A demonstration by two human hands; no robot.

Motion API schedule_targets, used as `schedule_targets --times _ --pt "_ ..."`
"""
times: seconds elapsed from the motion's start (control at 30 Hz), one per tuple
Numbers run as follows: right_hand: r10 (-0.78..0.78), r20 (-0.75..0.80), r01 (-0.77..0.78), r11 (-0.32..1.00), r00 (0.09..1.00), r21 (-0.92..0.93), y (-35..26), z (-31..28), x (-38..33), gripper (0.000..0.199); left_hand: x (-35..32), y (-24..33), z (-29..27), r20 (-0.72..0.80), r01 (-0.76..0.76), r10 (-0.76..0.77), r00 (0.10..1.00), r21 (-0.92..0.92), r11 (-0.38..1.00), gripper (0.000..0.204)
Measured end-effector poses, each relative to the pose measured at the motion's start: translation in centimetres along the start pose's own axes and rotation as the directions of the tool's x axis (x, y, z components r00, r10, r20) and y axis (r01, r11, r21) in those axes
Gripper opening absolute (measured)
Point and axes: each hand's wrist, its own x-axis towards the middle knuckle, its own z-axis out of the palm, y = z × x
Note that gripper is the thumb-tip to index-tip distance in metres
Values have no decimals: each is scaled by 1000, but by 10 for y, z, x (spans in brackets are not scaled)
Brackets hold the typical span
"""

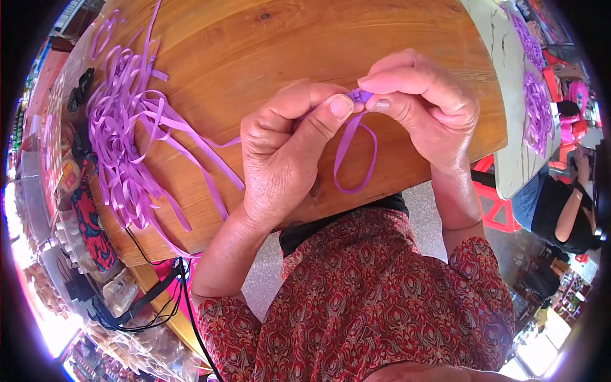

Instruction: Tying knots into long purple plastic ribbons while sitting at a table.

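Note:
Both my hands meet over the wooden table [305,38], pinching a purple ribbon [374,153] between them. My left hand [286,134] grips it between thumb and index finger, and the strip runs out leftward behind that hand. With thumb and fingertips, my right hand [426,105] closes on the same small bunched spot, which looks like a knot or fold; its detail is too small to make out. Below the fingertips a loop of the ribbon hangs down. Left of my hands lies a tangled heap of purple ribbons [124,134], several loose ends trailing toward me.
A white marbled table [519,169] adjoins on the right, with more purple ribbon bundles [538,111] on it. A red stool [499,210] stands beneath. Black cables [184,286] hang at the lower left beside plastic bags [137,347]. Another person [563,207] is at the far right.

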Motion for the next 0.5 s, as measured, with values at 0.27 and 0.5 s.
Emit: schedule_targets --times 0.27,0.5 --pt "120 -32 -115 985 992 128 -2 5 -3 16 0 -2 -4 24 -61 60 998 65 996 9" --pt "202 -27 -178 914 979 365 2 6 -6 15 -2 4 2 -18 101 -104 994 -128 987 9"
